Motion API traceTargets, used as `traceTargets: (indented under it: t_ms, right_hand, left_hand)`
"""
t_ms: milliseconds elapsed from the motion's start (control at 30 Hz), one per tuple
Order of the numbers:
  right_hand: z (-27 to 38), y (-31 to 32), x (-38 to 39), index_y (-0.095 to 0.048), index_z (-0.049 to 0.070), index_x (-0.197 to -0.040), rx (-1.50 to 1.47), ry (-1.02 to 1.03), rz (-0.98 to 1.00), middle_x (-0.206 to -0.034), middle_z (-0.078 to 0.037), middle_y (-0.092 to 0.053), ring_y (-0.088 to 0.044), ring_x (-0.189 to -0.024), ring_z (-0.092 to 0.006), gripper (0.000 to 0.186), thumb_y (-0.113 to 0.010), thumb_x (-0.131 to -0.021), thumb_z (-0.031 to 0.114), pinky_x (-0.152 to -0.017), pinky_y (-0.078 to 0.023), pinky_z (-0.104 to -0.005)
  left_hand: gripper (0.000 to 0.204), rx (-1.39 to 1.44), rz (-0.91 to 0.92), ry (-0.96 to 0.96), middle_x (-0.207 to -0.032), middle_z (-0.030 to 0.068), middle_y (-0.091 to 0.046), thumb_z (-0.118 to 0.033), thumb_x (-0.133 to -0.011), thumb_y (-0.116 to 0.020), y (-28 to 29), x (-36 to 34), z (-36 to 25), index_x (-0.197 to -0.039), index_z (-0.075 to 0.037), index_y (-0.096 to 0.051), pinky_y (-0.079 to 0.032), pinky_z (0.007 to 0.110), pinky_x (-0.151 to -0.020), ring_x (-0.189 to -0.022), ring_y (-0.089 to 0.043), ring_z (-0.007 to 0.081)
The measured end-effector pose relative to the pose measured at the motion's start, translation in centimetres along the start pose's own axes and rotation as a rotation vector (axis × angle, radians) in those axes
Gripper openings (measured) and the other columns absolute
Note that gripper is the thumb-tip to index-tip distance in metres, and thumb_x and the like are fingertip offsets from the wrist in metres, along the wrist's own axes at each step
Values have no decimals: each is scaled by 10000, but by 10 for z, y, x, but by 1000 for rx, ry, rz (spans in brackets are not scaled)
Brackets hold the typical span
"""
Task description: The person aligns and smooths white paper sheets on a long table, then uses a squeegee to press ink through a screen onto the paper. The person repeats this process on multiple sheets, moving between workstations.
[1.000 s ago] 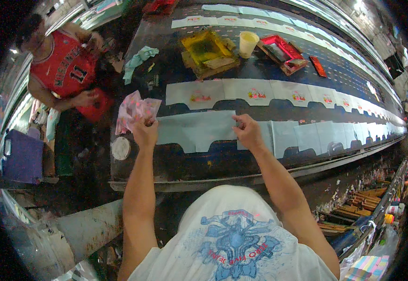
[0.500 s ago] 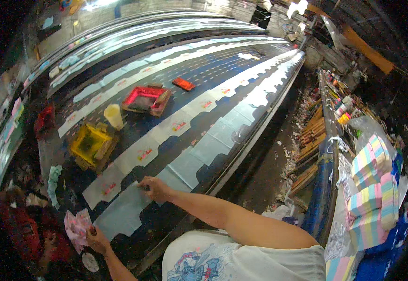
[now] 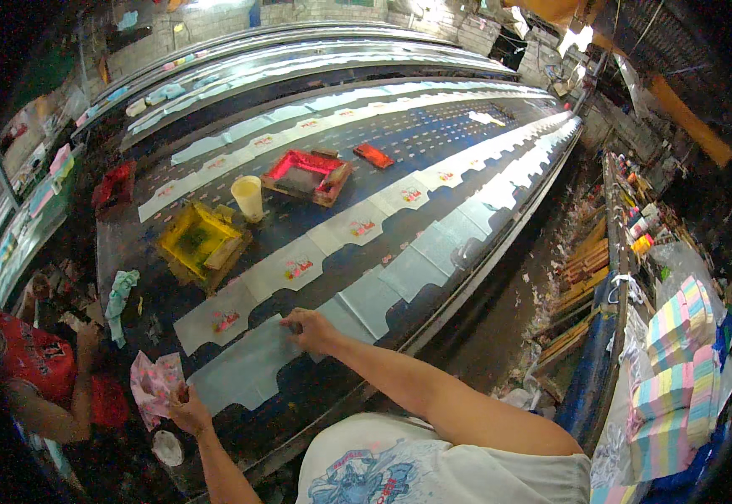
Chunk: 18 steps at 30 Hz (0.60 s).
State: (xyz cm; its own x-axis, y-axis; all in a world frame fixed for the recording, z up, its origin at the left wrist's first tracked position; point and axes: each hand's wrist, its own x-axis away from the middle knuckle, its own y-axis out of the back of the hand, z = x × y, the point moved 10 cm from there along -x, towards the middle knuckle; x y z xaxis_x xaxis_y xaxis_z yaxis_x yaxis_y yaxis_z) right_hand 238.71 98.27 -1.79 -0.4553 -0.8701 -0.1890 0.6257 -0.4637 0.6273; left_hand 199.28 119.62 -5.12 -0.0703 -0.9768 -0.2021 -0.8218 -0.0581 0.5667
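Observation:
My left hand (image 3: 188, 406) is closed at the left corner of a pale blue cut fabric piece (image 3: 233, 370), against a crumpled pink patterned cloth (image 3: 154, 378); I cannot tell whether it grips the cloth too. My right hand (image 3: 305, 330) pinches the far right corner of the blue piece, its fingertips partly hidden. More blue pieces (image 3: 412, 265) run in a row to the right. Just beyond lies a row of white pieces (image 3: 265, 294) with small red printed designs. A round white lid (image 3: 167, 448) is beside my left wrist.
A yellow screen frame (image 3: 200, 239), pale cup (image 3: 247, 200), pink frame (image 3: 295, 175) and orange-red block (image 3: 373, 154) lie farther on the long table (image 3: 152, 319). A co-worker in red (image 3: 39, 361) is at left. A side bench (image 3: 609, 294) carries striped bundles (image 3: 672, 386), wooden tools and bottles.
The camera has swung right, showing more of the table's length and side bench. Both my hands stay at the same blue piece's corners.

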Motion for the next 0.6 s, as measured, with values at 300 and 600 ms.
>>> traceTargets:
  t_ms: [300, 600]
  right_hand:
    - [4, 9, -3, -815, 34, -1105, -211, -24, -52, -978, -144, -783, -737, -873, -234, 292, -841, -895, 235, -786, -583, -376]
    - [0, 5, -10, -818, 34, -1005, -11, -233, 33, -969, -167, -810, -783, -902, -312, 196, -838, -880, 183, -846, -596, -415]
  left_hand:
    - [243, -161, -116, -189, -1011, 93, -789, -240, -877, -829, 15, 7, -37, -1074, -97, -821, -579, 456, -870, -954, -740, 309]
    - [193, -170, -106, -140, -1012, 89, -796, -274, -893, -814, 17, 9, -36, -1011, -125, -842, -579, 425, -860, -952, -759, 292]
